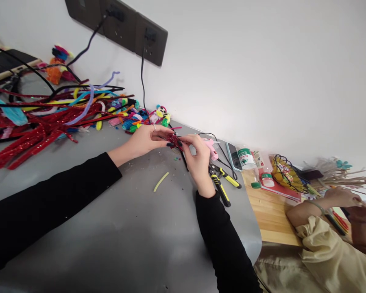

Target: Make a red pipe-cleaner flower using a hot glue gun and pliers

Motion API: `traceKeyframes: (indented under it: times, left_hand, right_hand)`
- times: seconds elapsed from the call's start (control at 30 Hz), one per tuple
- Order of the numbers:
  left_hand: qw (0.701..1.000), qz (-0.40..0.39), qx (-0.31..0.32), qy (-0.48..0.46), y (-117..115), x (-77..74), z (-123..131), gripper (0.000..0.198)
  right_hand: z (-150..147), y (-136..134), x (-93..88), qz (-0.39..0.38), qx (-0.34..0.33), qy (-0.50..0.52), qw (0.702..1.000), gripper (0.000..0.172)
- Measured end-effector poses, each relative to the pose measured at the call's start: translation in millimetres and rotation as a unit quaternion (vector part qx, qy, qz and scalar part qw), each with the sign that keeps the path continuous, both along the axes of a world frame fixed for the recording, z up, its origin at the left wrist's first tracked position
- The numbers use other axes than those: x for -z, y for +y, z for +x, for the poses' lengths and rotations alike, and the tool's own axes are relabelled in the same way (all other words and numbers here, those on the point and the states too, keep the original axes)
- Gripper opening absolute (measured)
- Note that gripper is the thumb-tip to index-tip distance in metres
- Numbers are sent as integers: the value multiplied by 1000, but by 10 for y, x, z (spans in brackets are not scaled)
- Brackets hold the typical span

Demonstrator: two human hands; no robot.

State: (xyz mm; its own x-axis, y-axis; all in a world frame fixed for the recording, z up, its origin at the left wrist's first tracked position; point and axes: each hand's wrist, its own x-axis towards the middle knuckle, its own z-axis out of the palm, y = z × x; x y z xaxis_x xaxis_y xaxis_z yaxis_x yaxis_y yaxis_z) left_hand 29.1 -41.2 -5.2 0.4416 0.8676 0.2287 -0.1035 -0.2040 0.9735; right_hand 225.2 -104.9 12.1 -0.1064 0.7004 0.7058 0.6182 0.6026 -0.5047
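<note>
My left hand (144, 140) and my right hand (198, 156) meet over the grey table (131, 224). Pinched between their fingertips is a small bundle of dark red glittery pipe cleaner (173, 141), whose exact shape my fingers partly hide. Both hands are closed on it. Just right of my right hand lie yellow-and-black wire pliers (221, 183) with their handles apart. Behind that hand is a pink glue gun (212, 148). A short yellow-green pipe cleaner piece (161, 181) lies in front of my hands.
A heap of pipe cleaners (55, 118), mostly glittery red, spreads at the left. A phone (234, 156), bottles (248, 162) and a wire basket (285, 173) stand rightward. Cords hang from the wall sockets (122, 28). Another person's hands (344, 197) work at the far right.
</note>
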Motion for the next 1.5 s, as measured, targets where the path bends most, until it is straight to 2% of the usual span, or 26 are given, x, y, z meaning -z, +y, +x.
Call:
traceKeyframes:
  times: [0.2,0.47,0.8,1.03,1.3,1.5]
  left_hand:
    - [1000,3,0,5,0,-10,2,56]
    - [1000,20,-11,6,-1,-15,3,58]
    - [1000,20,-18,11,-4,-25,-2,57]
    - [1000,16,-16,-4,-18,-27,-2,41]
    - [999,-3,-35,-19,-58,-103,-5,34]
    - [998,-22,-46,-42,-52,-79,6,46]
  right_hand:
    - [8,3,-1,-6,13,0,1000,17]
    - [33,4,9,-7,-26,10,1000,18]
    - [23,-17,-11,-1,-14,-38,999,19]
    - [-10,-29,18,26,10,-85,996,21]
    - [-52,-88,12,18,-14,-113,993,37]
    - [-75,-63,66,32,-1,-136,990,40]
